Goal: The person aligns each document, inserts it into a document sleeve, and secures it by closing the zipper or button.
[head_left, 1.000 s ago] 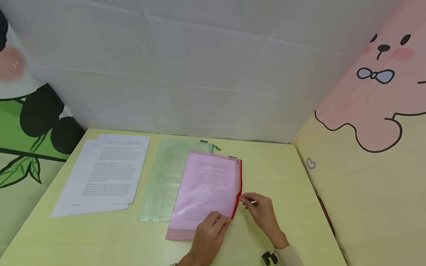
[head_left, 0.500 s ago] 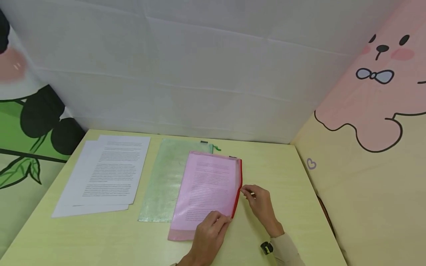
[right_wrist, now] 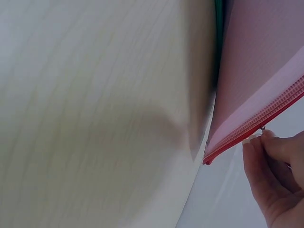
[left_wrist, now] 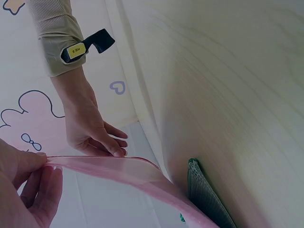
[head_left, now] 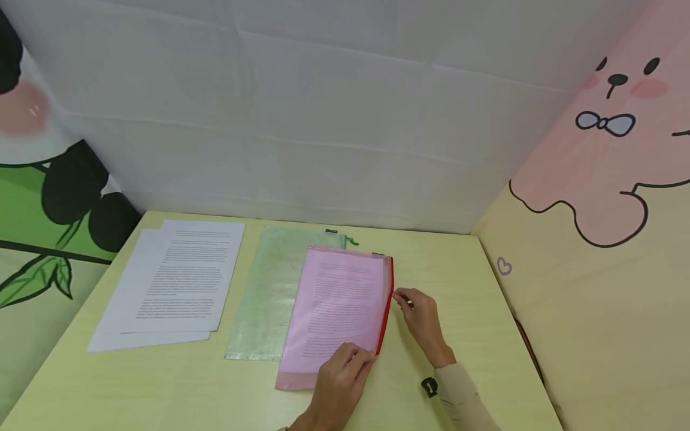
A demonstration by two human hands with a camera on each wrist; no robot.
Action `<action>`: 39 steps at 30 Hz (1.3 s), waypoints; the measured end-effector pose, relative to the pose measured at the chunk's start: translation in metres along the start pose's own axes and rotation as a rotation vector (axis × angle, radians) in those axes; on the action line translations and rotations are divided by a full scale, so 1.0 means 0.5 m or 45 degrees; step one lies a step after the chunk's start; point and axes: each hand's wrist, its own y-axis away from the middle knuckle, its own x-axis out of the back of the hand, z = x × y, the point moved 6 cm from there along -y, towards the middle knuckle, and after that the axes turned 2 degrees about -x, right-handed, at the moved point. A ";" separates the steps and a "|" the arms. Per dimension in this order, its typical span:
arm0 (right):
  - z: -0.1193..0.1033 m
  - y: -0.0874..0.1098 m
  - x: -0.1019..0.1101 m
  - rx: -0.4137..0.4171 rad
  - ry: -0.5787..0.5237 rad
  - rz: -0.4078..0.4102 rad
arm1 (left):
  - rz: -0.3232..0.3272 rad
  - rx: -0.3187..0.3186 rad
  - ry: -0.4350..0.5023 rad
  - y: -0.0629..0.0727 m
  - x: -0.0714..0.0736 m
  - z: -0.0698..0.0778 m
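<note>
A translucent pink zip document pouch [head_left: 334,299] with a printed sheet inside has a red zipper [head_left: 385,317] along its right edge. My left hand [head_left: 338,383] pinches the pouch's near right corner between thumb and fingers; the left wrist view shows that edge raised above the table. Farther up the same edge, my right hand [head_left: 423,320] pinches the small zipper pull [right_wrist: 263,128] between thumb and forefinger. Beyond those fingertips, the red zipper runs on to the pouch's far corner in the right wrist view.
Partly beneath the pink pouch lies a green translucent zip pouch [head_left: 259,305], its green pull tab [head_left: 352,241] at the far right corner. Printed paper sheets [head_left: 185,281] overlap on the left of the table [head_left: 458,269]. A white cloth wall [head_left: 345,120] stands behind.
My right hand has slid along the red zipper toward the far end of the pouch. The left hand keeps its grip at the near corner.
</note>
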 end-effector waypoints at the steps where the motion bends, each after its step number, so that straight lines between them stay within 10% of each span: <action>1: 0.002 -0.002 -0.001 -0.003 0.006 0.000 | 0.003 0.001 0.000 0.000 0.001 0.000; 39: 0.058 -0.091 -0.023 -0.045 0.089 -0.011 | 0.101 -0.064 0.046 -0.003 0.013 0.018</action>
